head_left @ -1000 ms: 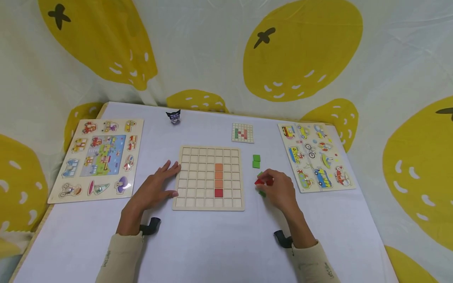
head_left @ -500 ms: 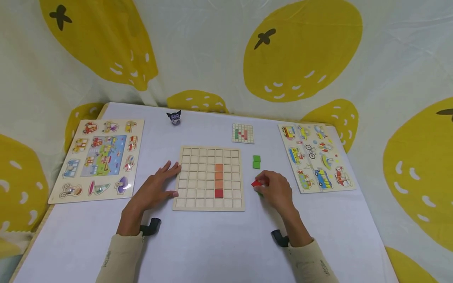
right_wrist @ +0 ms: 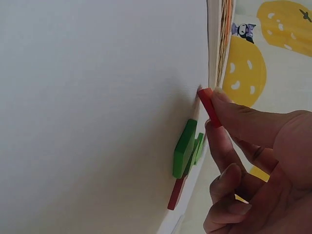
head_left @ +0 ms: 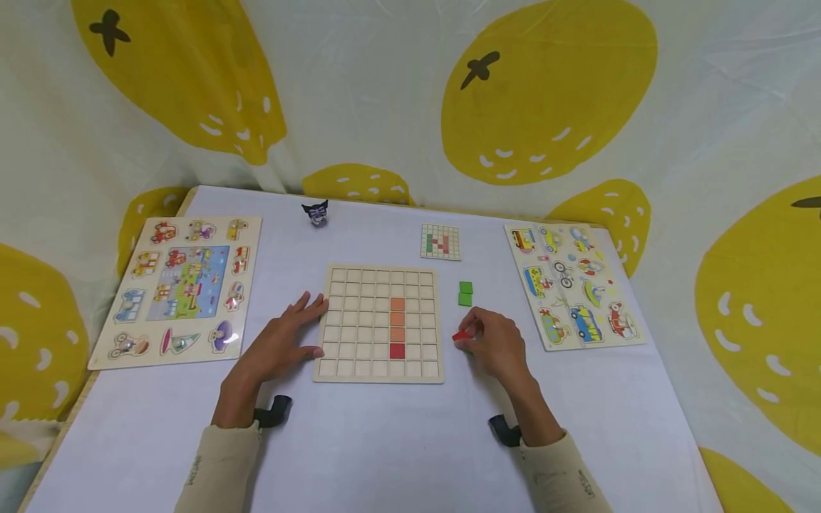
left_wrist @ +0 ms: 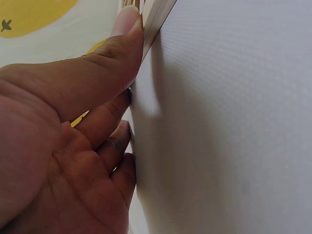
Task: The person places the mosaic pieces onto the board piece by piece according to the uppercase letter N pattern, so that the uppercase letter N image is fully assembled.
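Observation:
In the head view a wooden grid board (head_left: 355, 320) lies on the white table. Three orange tiles (head_left: 398, 318) and a red tile (head_left: 398, 350) below them form a column in it. My left hand (head_left: 279, 345) spreads its fingers at the board's left edge, its thumb touching the rim (left_wrist: 148, 24) in the left wrist view. Right of the board, my right hand (head_left: 500, 345) pinches a red square tile (right_wrist: 210, 107) between thumb and fingertips, above the table. In the right wrist view, green tiles (right_wrist: 185, 148) and a dark red tile (right_wrist: 176, 193) lie beneath the hand.
A small pattern card (head_left: 440, 242) lies beyond the board, near a small dark-eared figure (head_left: 316, 213). Two green tiles (head_left: 465, 293) sit right of the board. Picture puzzles stand at the left (head_left: 137, 320) and right (head_left: 564, 313).
My right hand has lifted the red tile a little and shifted left toward the board, and the tile has tilted. My left hand has stayed at the board's edge.

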